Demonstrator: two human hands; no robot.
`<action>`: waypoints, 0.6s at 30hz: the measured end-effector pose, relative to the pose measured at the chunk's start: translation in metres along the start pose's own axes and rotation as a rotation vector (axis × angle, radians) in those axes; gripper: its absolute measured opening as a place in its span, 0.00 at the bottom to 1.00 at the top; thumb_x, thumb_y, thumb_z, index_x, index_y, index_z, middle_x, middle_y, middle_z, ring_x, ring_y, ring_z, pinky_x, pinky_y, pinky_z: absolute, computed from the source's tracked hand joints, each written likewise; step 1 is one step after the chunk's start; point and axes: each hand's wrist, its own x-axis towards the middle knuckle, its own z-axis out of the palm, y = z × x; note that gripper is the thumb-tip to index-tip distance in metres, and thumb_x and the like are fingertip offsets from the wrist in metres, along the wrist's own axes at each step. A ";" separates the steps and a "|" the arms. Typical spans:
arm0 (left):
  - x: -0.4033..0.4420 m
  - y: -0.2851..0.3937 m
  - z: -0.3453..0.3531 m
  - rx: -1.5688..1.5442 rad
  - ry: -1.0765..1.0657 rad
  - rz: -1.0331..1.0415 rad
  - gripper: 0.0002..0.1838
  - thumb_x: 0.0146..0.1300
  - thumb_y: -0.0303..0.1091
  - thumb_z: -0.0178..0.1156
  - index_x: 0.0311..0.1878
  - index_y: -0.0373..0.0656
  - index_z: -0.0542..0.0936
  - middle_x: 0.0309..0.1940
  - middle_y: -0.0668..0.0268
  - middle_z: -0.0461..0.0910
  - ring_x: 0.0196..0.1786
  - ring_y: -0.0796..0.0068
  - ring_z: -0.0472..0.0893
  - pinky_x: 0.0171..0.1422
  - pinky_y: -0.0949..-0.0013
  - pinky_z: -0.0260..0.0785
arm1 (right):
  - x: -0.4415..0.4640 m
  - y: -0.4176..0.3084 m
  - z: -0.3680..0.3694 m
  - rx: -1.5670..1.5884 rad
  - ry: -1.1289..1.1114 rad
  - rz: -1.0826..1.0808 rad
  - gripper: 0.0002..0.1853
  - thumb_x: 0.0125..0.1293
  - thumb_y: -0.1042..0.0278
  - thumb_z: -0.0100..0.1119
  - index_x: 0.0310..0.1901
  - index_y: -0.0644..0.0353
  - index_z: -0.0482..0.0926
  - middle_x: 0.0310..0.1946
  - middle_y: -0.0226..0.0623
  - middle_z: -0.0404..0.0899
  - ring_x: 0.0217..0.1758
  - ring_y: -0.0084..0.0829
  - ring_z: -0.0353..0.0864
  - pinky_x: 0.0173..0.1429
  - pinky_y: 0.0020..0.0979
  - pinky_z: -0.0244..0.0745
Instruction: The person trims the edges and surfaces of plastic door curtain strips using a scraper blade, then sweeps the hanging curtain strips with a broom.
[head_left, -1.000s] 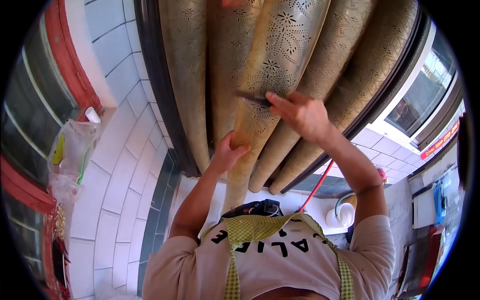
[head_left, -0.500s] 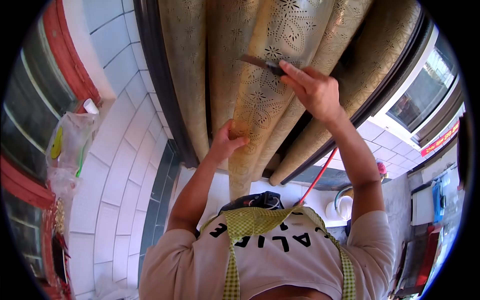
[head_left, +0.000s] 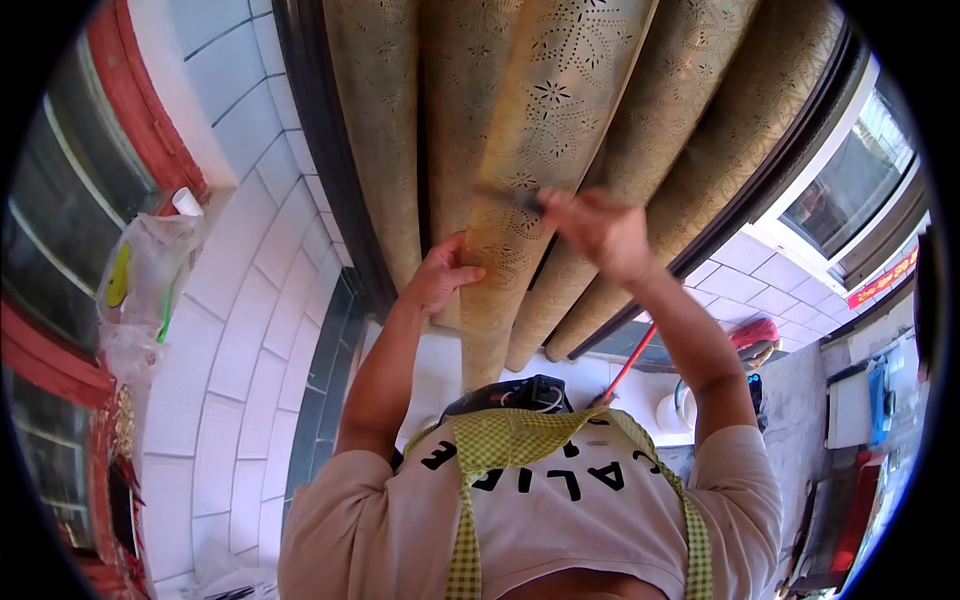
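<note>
Gold-brown door curtain (head_left: pixel 545 130) with punched flower patterns hangs in deep folds in a dark-framed doorway. My left hand (head_left: pixel 437 276) pinches the left edge of the middle fold, thumb on its front and fingers behind. My right hand (head_left: pixel 605 235) is closed round the dark handle of a flat-bladed tool (head_left: pixel 512 197). Its blade points left across the same fold, above my left hand; motion blurs it, so whether it touches the curtain I cannot tell.
White tiled wall (head_left: pixel 235 340) stands on the left, with a plastic bag (head_left: pixel 150 270) by a red window frame (head_left: pixel 150 110). Low on the right are a red pole (head_left: pixel 632 362) and a white bucket (head_left: pixel 672 412). An open window (head_left: pixel 850 180) is at upper right.
My right hand and the tool have moved down along the curtain fold, closer to my left hand. The left hand keeps its hold on the edge.
</note>
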 end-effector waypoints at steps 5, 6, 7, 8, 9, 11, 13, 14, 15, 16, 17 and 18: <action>-0.006 -0.004 0.010 -0.303 0.046 0.087 0.30 0.59 0.22 0.59 0.65 0.43 0.65 0.55 0.64 0.75 0.57 0.71 0.75 0.63 0.65 0.67 | 0.017 0.019 0.007 0.058 0.246 -0.105 0.24 0.56 0.55 0.65 0.56 0.37 0.77 0.19 0.26 0.72 0.15 0.23 0.71 0.15 0.29 0.67; -0.005 -0.005 0.006 -0.300 0.044 0.086 0.30 0.59 0.22 0.59 0.65 0.43 0.65 0.55 0.64 0.75 0.57 0.71 0.75 0.63 0.65 0.67 | 0.004 0.012 0.017 0.018 0.141 -0.170 0.25 0.56 0.54 0.66 0.57 0.35 0.76 0.19 0.27 0.72 0.15 0.25 0.72 0.15 0.30 0.67; -0.004 -0.007 -0.001 -0.359 0.026 0.096 0.29 0.59 0.23 0.58 0.66 0.43 0.65 0.56 0.64 0.75 0.57 0.70 0.75 0.63 0.64 0.67 | -0.013 -0.001 0.028 0.056 0.079 -0.147 0.24 0.56 0.54 0.66 0.57 0.36 0.77 0.19 0.27 0.72 0.16 0.26 0.72 0.15 0.30 0.67; -0.004 -0.008 -0.008 -0.418 0.012 0.108 0.29 0.60 0.23 0.58 0.66 0.43 0.65 0.56 0.64 0.74 0.57 0.69 0.75 0.63 0.63 0.67 | -0.022 -0.011 0.034 0.096 0.017 -0.128 0.24 0.56 0.54 0.66 0.56 0.37 0.77 0.19 0.27 0.72 0.16 0.26 0.71 0.15 0.30 0.67; -0.003 -0.007 -0.012 -0.417 0.018 0.116 0.29 0.60 0.23 0.58 0.66 0.43 0.65 0.56 0.64 0.74 0.57 0.69 0.75 0.63 0.63 0.67 | -0.021 -0.012 0.033 0.101 0.019 -0.137 0.24 0.56 0.54 0.66 0.56 0.37 0.77 0.19 0.27 0.72 0.16 0.26 0.71 0.15 0.30 0.67; -0.002 -0.004 -0.020 -0.327 -0.036 0.062 0.30 0.61 0.24 0.58 0.67 0.44 0.64 0.58 0.64 0.74 0.58 0.68 0.75 0.63 0.63 0.68 | -0.020 -0.010 0.027 0.177 0.068 -0.179 0.24 0.55 0.55 0.67 0.55 0.39 0.78 0.22 0.29 0.75 0.18 0.27 0.75 0.17 0.29 0.71; -0.003 -0.003 -0.021 -0.302 -0.025 0.036 0.30 0.61 0.25 0.58 0.67 0.44 0.63 0.58 0.64 0.74 0.58 0.68 0.75 0.63 0.63 0.68 | -0.001 0.016 0.028 0.366 0.350 -0.129 0.28 0.54 0.61 0.69 0.57 0.54 0.75 0.36 0.39 0.82 0.28 0.29 0.83 0.28 0.29 0.79; -0.002 -0.004 -0.020 -0.286 -0.015 0.011 0.31 0.61 0.25 0.58 0.68 0.44 0.63 0.58 0.64 0.74 0.59 0.69 0.75 0.62 0.64 0.68 | 0.007 0.018 0.018 0.458 0.427 0.075 0.28 0.58 0.62 0.67 0.60 0.56 0.70 0.39 0.40 0.81 0.27 0.26 0.81 0.28 0.27 0.78; 0.000 -0.004 -0.017 -0.282 -0.025 0.002 0.31 0.61 0.25 0.58 0.68 0.44 0.63 0.58 0.64 0.74 0.59 0.69 0.75 0.62 0.64 0.68 | 0.016 0.018 0.008 0.568 0.517 0.271 0.29 0.62 0.63 0.64 0.63 0.58 0.66 0.42 0.40 0.80 0.26 0.24 0.80 0.28 0.25 0.77; 0.001 -0.004 -0.013 -0.271 -0.028 -0.001 0.33 0.60 0.27 0.60 0.69 0.44 0.62 0.59 0.63 0.73 0.59 0.69 0.74 0.62 0.65 0.68 | 0.025 0.011 0.002 0.926 0.482 0.535 0.29 0.65 0.62 0.61 0.65 0.57 0.62 0.41 0.39 0.80 0.24 0.22 0.78 0.27 0.23 0.75; 0.002 -0.003 -0.010 -0.257 -0.031 -0.005 0.35 0.58 0.29 0.62 0.69 0.43 0.61 0.60 0.63 0.71 0.60 0.69 0.73 0.62 0.66 0.68 | 0.023 0.013 0.006 1.088 0.318 0.615 0.29 0.67 0.60 0.58 0.66 0.57 0.60 0.36 0.35 0.78 0.22 0.21 0.75 0.25 0.22 0.72; 0.002 -0.003 -0.004 -0.245 -0.044 -0.015 0.35 0.58 0.29 0.62 0.69 0.43 0.61 0.60 0.63 0.71 0.60 0.69 0.73 0.62 0.66 0.68 | 0.021 0.014 0.009 1.247 0.151 0.686 0.29 0.68 0.57 0.55 0.67 0.56 0.57 0.32 0.32 0.77 0.20 0.19 0.73 0.23 0.20 0.69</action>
